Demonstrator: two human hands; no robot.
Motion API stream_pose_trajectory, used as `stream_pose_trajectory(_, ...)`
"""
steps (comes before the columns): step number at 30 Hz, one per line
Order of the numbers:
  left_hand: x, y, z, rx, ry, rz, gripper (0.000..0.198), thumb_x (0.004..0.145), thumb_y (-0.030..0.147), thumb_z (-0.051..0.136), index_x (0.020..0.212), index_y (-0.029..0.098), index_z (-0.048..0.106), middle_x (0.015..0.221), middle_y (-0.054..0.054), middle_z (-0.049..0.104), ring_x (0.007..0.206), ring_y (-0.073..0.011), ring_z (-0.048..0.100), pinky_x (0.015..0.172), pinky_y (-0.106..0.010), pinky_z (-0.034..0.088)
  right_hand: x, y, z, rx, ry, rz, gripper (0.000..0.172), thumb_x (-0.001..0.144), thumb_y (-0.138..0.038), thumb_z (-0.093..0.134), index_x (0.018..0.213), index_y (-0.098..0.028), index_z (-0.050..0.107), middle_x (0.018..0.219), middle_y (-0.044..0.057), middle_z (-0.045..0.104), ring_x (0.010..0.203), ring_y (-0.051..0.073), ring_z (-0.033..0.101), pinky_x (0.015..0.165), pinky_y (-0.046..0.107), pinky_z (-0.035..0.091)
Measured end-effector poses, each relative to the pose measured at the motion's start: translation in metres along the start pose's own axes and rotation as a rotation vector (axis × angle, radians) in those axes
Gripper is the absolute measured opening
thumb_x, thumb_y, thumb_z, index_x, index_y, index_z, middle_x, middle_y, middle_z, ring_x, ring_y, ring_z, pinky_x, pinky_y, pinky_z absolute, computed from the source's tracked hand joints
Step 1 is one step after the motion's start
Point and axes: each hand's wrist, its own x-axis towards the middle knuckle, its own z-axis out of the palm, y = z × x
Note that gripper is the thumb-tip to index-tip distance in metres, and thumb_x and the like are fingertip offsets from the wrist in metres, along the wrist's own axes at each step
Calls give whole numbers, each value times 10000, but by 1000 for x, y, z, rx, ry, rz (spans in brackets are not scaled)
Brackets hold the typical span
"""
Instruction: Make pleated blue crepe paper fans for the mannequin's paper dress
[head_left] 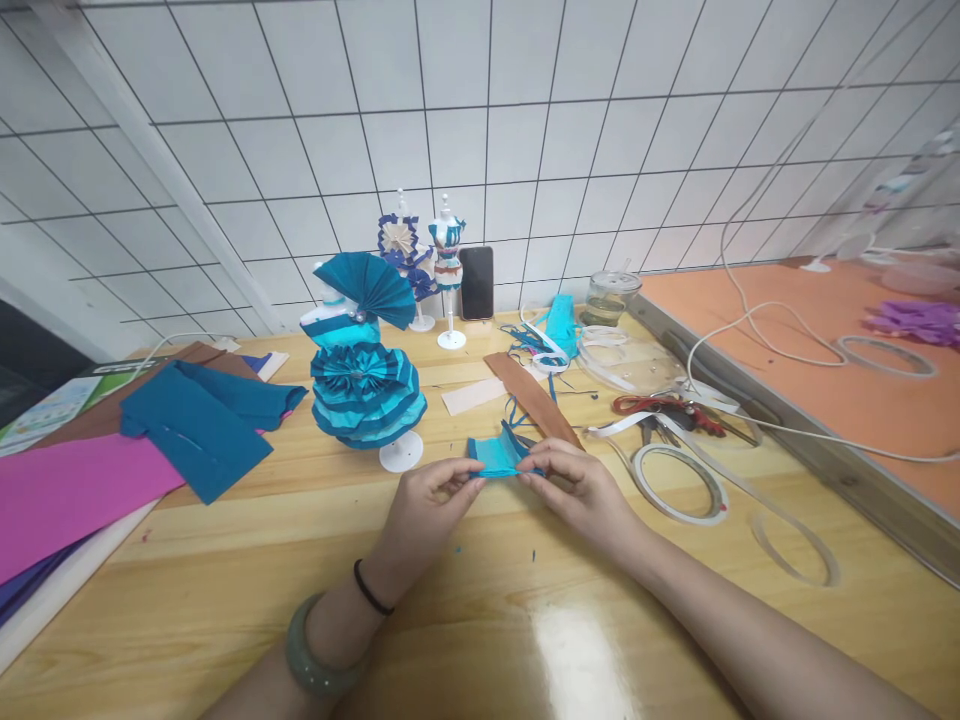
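Note:
Between my two hands is a small piece of blue crepe paper [498, 455], light turquoise in the middle with darker blue edges. My left hand [439, 495] pinches its left end between thumb and fingers. At the right end, the thumb and fingers of my right hand [574, 485] pinch it too. Its near edge looks folded and its far right corner stands up. Just beyond my left hand stands a mini dress form [402, 452] wearing a layered blue paper dress [367, 395] with a pleated fan [367, 288] on top.
Left lie blue paper [199, 420] and pink paper [82, 490]. A brown strip [532, 398], tape roll [679, 484], scissors [652, 425] and loose white tape [795, 565] lie right. Behind stand smaller dress forms [450, 250], a phone [477, 284] and a lidded cup [611, 297]. A cable [810, 435] crosses right.

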Motion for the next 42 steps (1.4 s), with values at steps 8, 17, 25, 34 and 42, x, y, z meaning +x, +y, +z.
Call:
stream_pose_trajectory(8,3,2,-4,-258,-27,-177,327,748,286,577,1041,144,552,736,-35,674,707,-144,624,663,-251,498,3,-2,-4,15,35,46,127,804,-250,537,830,-185,643,803,56,594,744,163,579,643,268,464)
stream_pose_trajectory(17,-5,4,8,-197,-156,-90,429,664,247,674,1065,205,527,963,-36,646,833,-157,604,742,-262,486,-3,-10,7,42,-29,-37,120,808,-234,539,830,-194,649,790,58,604,750,166,582,683,291,470)
stream_pose_trajectory(25,-4,3,8,-76,-78,-40,75,704,192,606,761,177,651,733,-15,685,681,-146,608,631,-239,496,-4,-9,10,47,-28,-51,110,802,-244,547,831,-196,642,781,62,623,741,168,588,686,299,481)
stream_pose_trajectory(34,-3,2,6,-1,-32,3,80,683,148,618,725,183,676,728,-18,706,662,-154,633,648,-259,519,-4,-7,8,36,-7,-23,94,793,-251,561,792,-189,632,776,61,621,706,160,582,630,274,480)
stream_pose_trajectory(42,-4,-1,5,12,-25,10,70,688,184,631,739,183,679,731,-30,710,646,-160,635,633,-273,530,-4,-3,7,73,-28,0,186,774,-277,593,927,-193,656,777,55,639,676,152,591,629,275,498)
